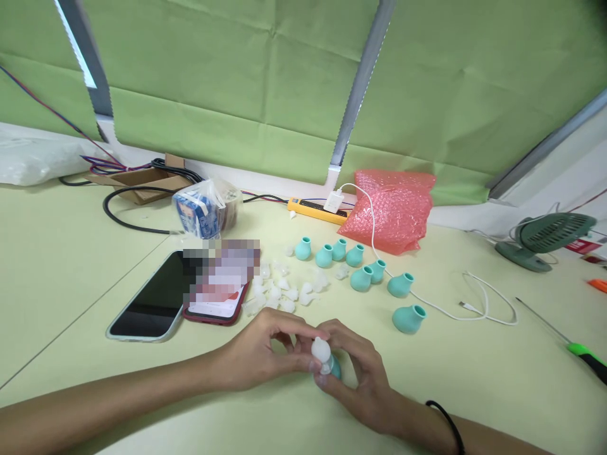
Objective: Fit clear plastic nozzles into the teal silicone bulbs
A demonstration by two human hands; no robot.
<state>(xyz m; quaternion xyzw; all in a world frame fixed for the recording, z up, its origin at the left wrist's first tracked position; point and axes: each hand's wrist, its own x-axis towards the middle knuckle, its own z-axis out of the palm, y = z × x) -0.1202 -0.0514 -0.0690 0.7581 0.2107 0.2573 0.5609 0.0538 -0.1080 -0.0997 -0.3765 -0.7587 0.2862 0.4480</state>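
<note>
My left hand (263, 351) and my right hand (358, 373) meet near the table's front edge. Together they pinch a small white translucent cap (321, 349) sitting on a teal silicone piece (336, 368), which is mostly hidden by the fingers. Both hands are closed around these parts. Behind them lies a heap of small white caps (284, 291). Several loose teal silicone pieces (363, 278) stand farther back, the nearest one (408, 318) to the right of my hands.
Two phones (152, 300) (219, 297) lie at the left. A white charging cable (474, 303) runs from a yellow power strip (315, 210). Pink bubble wrap (391, 208), a bagged tape roll (206, 208), a cardboard box (142, 180), a green fan (545, 237) and a green-handled screwdriver (585, 357) are around.
</note>
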